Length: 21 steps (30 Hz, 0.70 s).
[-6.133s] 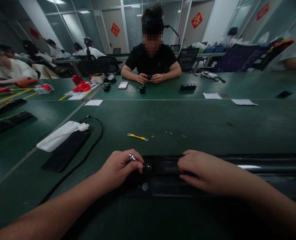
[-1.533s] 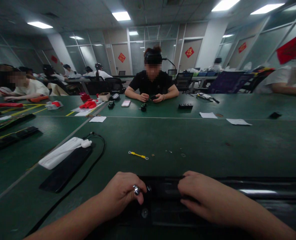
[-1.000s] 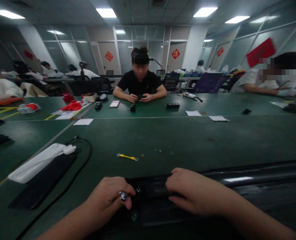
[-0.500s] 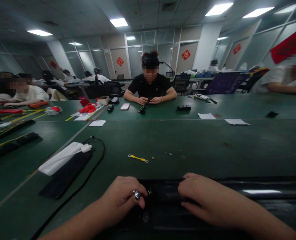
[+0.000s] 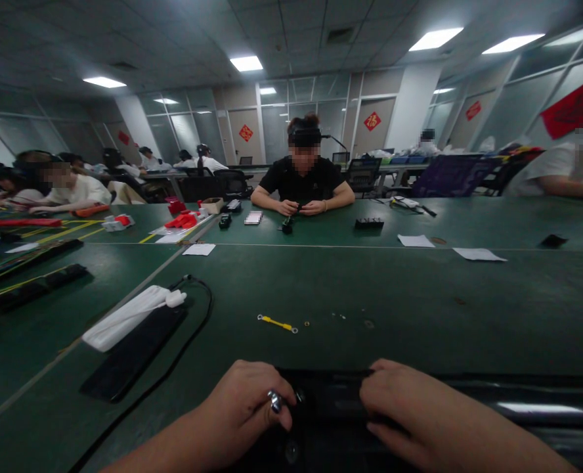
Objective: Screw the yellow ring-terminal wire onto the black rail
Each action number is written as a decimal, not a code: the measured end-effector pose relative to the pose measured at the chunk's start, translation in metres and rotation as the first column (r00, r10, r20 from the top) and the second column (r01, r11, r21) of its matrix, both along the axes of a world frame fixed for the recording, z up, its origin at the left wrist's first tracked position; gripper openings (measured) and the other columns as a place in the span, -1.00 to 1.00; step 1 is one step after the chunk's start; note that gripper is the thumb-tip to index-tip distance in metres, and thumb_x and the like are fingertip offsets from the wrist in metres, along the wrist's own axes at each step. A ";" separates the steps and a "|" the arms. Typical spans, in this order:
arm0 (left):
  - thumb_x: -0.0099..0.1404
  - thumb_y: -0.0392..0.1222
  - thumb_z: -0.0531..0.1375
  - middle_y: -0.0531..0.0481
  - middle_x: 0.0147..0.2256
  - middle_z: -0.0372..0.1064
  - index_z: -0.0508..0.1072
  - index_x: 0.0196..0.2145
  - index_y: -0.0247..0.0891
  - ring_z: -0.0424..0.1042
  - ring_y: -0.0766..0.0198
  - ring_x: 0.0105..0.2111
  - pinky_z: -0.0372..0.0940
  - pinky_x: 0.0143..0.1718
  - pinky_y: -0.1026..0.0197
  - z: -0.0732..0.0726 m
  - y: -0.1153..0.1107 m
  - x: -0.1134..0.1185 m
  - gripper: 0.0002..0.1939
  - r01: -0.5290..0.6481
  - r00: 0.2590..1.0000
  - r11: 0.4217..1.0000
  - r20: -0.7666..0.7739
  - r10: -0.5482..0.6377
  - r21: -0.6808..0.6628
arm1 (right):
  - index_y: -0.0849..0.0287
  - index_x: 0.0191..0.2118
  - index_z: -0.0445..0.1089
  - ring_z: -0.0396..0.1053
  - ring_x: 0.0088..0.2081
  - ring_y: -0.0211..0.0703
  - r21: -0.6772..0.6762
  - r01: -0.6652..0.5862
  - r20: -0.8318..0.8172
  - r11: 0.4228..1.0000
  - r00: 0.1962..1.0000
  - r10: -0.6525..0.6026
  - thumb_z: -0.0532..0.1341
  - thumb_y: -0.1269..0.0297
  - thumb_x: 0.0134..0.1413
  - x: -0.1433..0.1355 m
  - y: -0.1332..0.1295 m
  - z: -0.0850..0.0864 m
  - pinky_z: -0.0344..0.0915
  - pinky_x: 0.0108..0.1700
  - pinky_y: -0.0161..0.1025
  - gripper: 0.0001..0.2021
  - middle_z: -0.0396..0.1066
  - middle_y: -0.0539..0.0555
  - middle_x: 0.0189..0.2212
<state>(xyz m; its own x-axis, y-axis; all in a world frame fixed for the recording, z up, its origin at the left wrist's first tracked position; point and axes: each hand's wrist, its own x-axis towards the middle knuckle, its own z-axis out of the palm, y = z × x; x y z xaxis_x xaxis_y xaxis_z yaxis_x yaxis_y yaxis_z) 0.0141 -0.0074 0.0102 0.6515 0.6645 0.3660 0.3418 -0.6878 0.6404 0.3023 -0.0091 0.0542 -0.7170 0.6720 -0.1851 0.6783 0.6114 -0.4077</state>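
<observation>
A long glossy black object (image 5: pixel 532 408) lies along the near edge of the green table. My left hand (image 5: pixel 252 407) is closed at its left part, thumb and forefinger pinched around a small shiny metal piece (image 5: pixel 274 401). My right hand (image 5: pixel 404 407) rests on the black object farther right, its fingers curled over and partly hidden. Beyond the hands lies a yellow strap with ring ends (image 5: pixel 277 323), with a small brass-coloured ring (image 5: pixel 306 323) beside it.
At the left lie a white power bank-like block (image 5: pixel 124 318), a dark flat slab (image 5: pixel 134 355) and a black cable (image 5: pixel 173 361). A person in black (image 5: pixel 302 177) sits across the table. Papers (image 5: pixel 416 241) and small black parts (image 5: pixel 369 223) lie farther off.
The whole view has shifted, so the scene sits slightly lower and farther right. Both hands keep about the same pose on the black object.
</observation>
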 end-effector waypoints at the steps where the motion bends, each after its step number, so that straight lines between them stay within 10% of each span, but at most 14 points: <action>1: 0.47 0.01 -0.02 0.05 -0.44 0.45 0.44 -0.26 -0.22 0.41 0.32 -0.42 0.18 -0.31 0.30 0.000 0.000 0.000 -0.66 0.004 1.000 1.000 -0.003 -0.004 -0.001 | 0.11 -0.30 0.38 0.40 -0.21 -0.02 0.003 -0.002 0.000 1.000 1.000 0.002 0.15 0.38 0.12 0.000 0.000 0.000 0.18 0.01 -0.01 -0.93 0.47 0.04 -0.30; 21: 0.47 -0.05 -0.03 0.06 -0.36 0.44 0.40 -0.25 -0.17 0.41 0.30 -0.34 0.15 -0.22 0.28 0.000 -0.003 -0.004 -0.73 -0.034 0.997 0.998 -0.065 0.031 -0.052 | 0.12 -0.31 0.36 0.40 -0.22 -0.06 -0.001 -0.021 -0.003 1.000 1.000 0.021 0.15 0.37 0.14 0.002 0.000 -0.003 0.12 0.09 0.02 -0.95 0.46 0.01 -0.33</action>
